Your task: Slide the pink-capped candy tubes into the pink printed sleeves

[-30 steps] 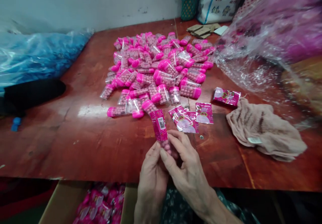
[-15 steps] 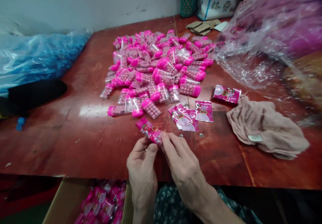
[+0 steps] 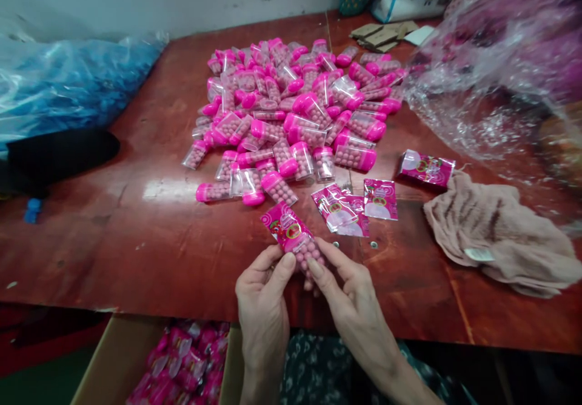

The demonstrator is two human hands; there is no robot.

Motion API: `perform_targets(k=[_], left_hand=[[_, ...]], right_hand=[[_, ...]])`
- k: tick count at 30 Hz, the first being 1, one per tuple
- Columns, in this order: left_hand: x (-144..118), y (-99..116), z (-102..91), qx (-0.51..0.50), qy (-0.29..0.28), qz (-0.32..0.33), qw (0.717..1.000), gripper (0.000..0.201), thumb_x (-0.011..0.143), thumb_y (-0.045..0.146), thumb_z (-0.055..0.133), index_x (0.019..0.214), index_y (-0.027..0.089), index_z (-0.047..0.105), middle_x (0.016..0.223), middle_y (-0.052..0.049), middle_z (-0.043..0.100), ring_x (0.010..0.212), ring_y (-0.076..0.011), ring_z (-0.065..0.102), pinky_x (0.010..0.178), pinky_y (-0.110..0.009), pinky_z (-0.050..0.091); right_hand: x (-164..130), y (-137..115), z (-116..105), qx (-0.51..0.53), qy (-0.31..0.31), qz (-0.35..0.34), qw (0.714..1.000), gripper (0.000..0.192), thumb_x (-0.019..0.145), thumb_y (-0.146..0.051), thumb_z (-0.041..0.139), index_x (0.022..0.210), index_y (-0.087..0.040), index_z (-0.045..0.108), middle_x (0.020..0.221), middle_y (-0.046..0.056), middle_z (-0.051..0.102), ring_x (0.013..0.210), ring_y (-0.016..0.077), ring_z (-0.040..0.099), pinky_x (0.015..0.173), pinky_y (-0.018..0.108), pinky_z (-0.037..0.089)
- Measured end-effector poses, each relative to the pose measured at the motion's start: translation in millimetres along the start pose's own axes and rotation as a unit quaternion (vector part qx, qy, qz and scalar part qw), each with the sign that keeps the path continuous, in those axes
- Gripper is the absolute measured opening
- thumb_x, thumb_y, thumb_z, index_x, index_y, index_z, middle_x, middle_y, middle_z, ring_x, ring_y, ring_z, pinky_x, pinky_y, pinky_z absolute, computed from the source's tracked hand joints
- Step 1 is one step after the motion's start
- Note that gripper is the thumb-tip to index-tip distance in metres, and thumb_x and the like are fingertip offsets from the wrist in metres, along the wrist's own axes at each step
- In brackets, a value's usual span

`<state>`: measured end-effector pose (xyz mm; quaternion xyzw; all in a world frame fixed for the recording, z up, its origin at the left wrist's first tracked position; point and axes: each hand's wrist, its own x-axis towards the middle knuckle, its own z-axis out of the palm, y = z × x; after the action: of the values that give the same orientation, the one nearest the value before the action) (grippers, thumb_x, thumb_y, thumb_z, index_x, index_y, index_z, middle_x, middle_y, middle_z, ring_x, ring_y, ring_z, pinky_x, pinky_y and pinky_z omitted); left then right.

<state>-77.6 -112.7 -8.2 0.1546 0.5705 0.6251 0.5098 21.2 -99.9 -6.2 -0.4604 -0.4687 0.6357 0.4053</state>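
Between my two hands, above the near part of the table, is a small clear candy container [image 3: 305,256] full of pink balls. A printed pink sleeve [image 3: 285,223] covers its upper end. My left hand [image 3: 264,293] pinches its left side, thumb on the front. My right hand [image 3: 350,290] grips the right side, its thumb over the balls. Just beyond lies a large heap of pink-capped candy containers [image 3: 291,114]. Loose flat sleeves [image 3: 381,200] lie right of my hands, beside a stack of sleeves [image 3: 426,168].
A crumpled cloth [image 3: 495,235] lies at the right. Clear plastic wrap [image 3: 459,102] spreads behind it. A blue plastic-wrapped bundle [image 3: 73,90] and a black object [image 3: 63,153] are at the left. Below the table edge stands a cardboard box [image 3: 102,356] of pink packed pieces.
The held container has turned so its pink balls now show below the sleeve. My right hand has shifted its grip, thumb now on the front. The view has moved slightly.
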Motion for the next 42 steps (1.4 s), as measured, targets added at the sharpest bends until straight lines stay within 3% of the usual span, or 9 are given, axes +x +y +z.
perform_targets(k=[5, 10, 13, 18, 21, 27, 31, 37, 42], left_hand=[[-6.4, 1.3, -3.7, 0.193, 0.02, 0.122, 0.973, 0.01, 0.076, 0.017, 0.06, 0.082, 0.017, 0.069, 0.068, 0.0, 0.064, 0.063, -0.0113, 0.059, 0.059, -0.021, 0.047], [-1.6, 3.8, -14.1, 0.413, -0.041, 0.302, 0.858, 0.019, 0.079, 0.009, 0.054, 0.091, 0.016, 0.068, 0.076, -0.002, 0.064, 0.065, -0.0116, 0.059, 0.06, -0.021, 0.047], [4.9, 7.0, -20.8, 0.483, -0.073, 0.368, 0.792, 0.019, 0.078, 0.005, 0.053, 0.09, 0.012, 0.066, 0.074, -0.003, 0.063, 0.064, -0.0115, 0.059, 0.06, -0.021, 0.047], [12.7, 12.1, -32.7, 0.513, -0.133, 0.402, 0.747, 0.017, 0.076, 0.003, 0.055, 0.088, 0.009, 0.064, 0.067, -0.002, 0.06, 0.058, -0.0099, 0.057, 0.057, -0.019, 0.046], [14.0, 12.0, -37.2, 0.515, -0.143, 0.409, 0.74, 0.017, 0.075, 0.003, 0.056, 0.088, 0.01, 0.063, 0.066, -0.002, 0.06, 0.057, -0.0099, 0.057, 0.057, -0.019, 0.046], [15.8, 10.6, -35.9, 0.508, -0.139, 0.387, 0.757, 0.012, 0.076, 0.006, 0.056, 0.081, 0.013, 0.064, 0.064, -0.001, 0.061, 0.054, -0.0098, 0.057, 0.054, -0.019, 0.046], [17.6, 10.4, -36.1, 0.499, -0.157, 0.367, 0.769, 0.017, 0.08, 0.006, 0.051, 0.09, 0.013, 0.063, 0.065, -0.001, 0.061, 0.055, -0.01, 0.058, 0.053, -0.019, 0.046], [16.9, 10.0, -39.1, 0.503, -0.171, 0.37, 0.762, 0.017, 0.079, 0.006, 0.052, 0.091, 0.011, 0.062, 0.065, -0.001, 0.061, 0.056, -0.0095, 0.058, 0.052, -0.018, 0.044], [16.5, 12.4, -36.6, 0.502, -0.156, 0.397, 0.752, 0.011, 0.076, 0.008, 0.054, 0.077, 0.014, 0.063, 0.059, 0.001, 0.058, 0.048, -0.008, 0.052, 0.047, -0.019, 0.04]], right_hand=[[2.7, 0.1, 0.1, 0.096, -0.023, 0.049, 0.994, 0.022, 0.089, -0.029, 0.047, 0.104, -0.018, 0.059, 0.069, -0.002, 0.054, 0.057, 0.0078, 0.048, 0.052, 0.019, 0.041], [2.1, -0.7, -1.7, 0.084, -0.028, 0.057, 0.994, 0.022, 0.09, -0.031, 0.046, 0.101, -0.018, 0.06, 0.063, -0.004, 0.049, 0.054, 0.0074, 0.043, 0.05, 0.02, 0.036], [2.7, -2.4, -4.4, 0.058, -0.032, 0.062, 0.996, 0.022, 0.089, -0.031, 0.047, 0.099, -0.018, 0.061, 0.061, -0.005, 0.048, 0.053, 0.0073, 0.042, 0.051, 0.021, 0.034], [3.3, -4.0, -6.8, 0.037, -0.053, 0.08, 0.995, 0.021, 0.089, -0.031, 0.046, 0.094, -0.017, 0.062, 0.061, -0.005, 0.044, 0.053, 0.0068, 0.039, 0.05, 0.021, 0.032], [3.5, -4.3, -7.6, 0.035, -0.065, 0.088, 0.993, 0.021, 0.089, -0.031, 0.046, 0.092, -0.017, 0.062, 0.061, -0.005, 0.043, 0.052, 0.0065, 0.037, 0.049, 0.021, 0.031], [5.2, -4.2, -9.6, 0.057, -0.084, 0.104, 0.989, 0.022, 0.089, -0.031, 0.047, 0.089, -0.015, 0.062, 0.062, -0.005, 0.044, 0.053, 0.0064, 0.037, 0.05, 0.021, 0.03], [6.0, -3.6, -10.8, 0.066, -0.085, 0.114, 0.988, 0.022, 0.089, -0.031, 0.047, 0.087, -0.015, 0.062, 0.057, -0.005, 0.042, 0.052, 0.0067, 0.036, 0.05, 0.022, 0.029], [6.4, -3.9, -13.7, 0.066, -0.095, 0.123, 0.986, 0.022, 0.089, -0.032, 0.048, 0.091, -0.015, 0.062, 0.059, -0.005, 0.044, 0.051, 0.0067, 0.036, 0.049, 0.022, 0.029], [4.7, -2.2, -14.8, 0.085, -0.11, 0.123, 0.983, 0.022, 0.088, -0.032, 0.048, 0.091, -0.015, 0.063, 0.062, -0.004, 0.047, 0.051, 0.0064, 0.036, 0.048, 0.021, 0.03]])
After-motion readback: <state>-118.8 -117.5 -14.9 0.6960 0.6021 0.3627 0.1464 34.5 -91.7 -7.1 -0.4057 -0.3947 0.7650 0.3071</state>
